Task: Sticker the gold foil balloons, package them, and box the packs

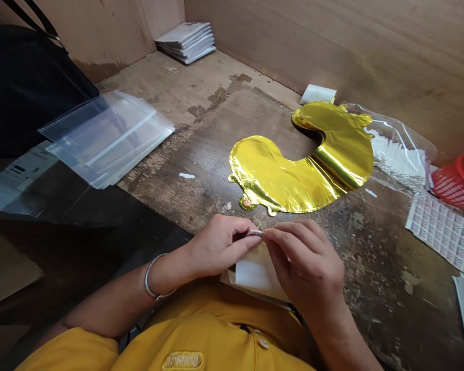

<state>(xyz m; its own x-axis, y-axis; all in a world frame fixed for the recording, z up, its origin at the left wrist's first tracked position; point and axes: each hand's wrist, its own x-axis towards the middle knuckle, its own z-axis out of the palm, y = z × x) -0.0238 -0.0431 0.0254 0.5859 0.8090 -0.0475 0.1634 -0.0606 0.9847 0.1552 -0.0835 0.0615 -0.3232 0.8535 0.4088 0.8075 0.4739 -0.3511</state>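
My left hand (220,245) is closed, pinching a small, thin whitish piece (257,233) between thumb and forefinger. My right hand (309,257) meets it there, its fingertips pressed together on the other end of the piece. What exactly the piece is, I cannot make out. Below my hands, close to my body, lie white and brownish paper sheets (255,275), partly hidden by the right hand. Just beyond my fingers a gold foil balloon (294,180) lies flat in a curved shape, with small tabs along its edge; several layers seem stacked at its far end.
Clear plastic sleeves (116,134) lie at the left beside a black bag (27,87). A stack of white packets (187,41) stands in the far corner. To the right are a plastic bag of white strips (398,154), a red basket (458,180) and a sticker sheet (444,232).
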